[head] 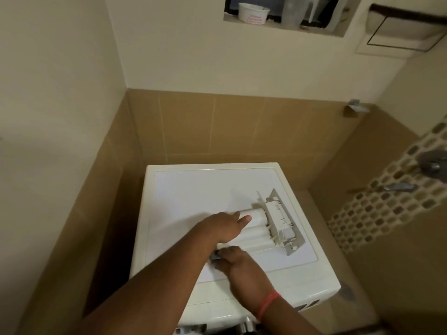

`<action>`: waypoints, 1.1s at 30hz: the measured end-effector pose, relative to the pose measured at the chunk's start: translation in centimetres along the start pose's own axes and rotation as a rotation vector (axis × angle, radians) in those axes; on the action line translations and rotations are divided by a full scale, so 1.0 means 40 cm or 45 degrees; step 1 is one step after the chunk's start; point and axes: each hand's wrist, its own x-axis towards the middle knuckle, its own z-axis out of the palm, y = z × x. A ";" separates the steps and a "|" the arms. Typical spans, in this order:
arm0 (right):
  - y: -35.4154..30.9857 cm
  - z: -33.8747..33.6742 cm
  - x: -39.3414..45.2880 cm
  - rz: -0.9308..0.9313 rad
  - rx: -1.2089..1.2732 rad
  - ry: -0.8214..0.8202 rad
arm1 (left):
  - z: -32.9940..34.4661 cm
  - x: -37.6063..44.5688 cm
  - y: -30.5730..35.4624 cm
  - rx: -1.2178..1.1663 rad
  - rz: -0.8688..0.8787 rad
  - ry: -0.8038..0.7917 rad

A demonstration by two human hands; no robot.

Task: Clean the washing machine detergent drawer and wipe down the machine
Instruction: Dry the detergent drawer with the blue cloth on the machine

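Observation:
The white detergent drawer (268, 228) lies upside down on the top of the white washing machine (193, 189), its front panel toward the right. My left hand (225, 223) rests on the drawer's near left end with fingers fairly straight and the thumb on its rounded underside. Just in front of it, my right hand (232, 259) has its fingers curled round a small grey-blue cloth or sponge (214, 257) and holds it against the drawer's near edge. Most of that cloth is hidden by the fingers.
The machine stands in a corner with tan tiled walls (217, 126) close on the left and behind. A wall niche (285, 15) above holds a white tub and a clear jug. Tap fittings (430, 165) stick out of the mosaic strip on the right wall.

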 end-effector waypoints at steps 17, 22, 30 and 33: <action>0.473 -0.305 -0.303 1.342 1.393 0.207 | 0.010 0.059 0.154 0.542 -0.128 0.404; 0.559 -0.325 -0.213 1.234 1.045 -0.302 | 0.094 0.102 0.248 0.334 0.320 0.894; 0.636 -0.278 -0.144 0.510 -0.028 -0.507 | 0.138 0.120 0.359 1.032 0.487 0.436; 0.659 -0.267 -0.156 0.724 0.651 -0.459 | 0.141 0.129 0.370 1.155 0.462 0.451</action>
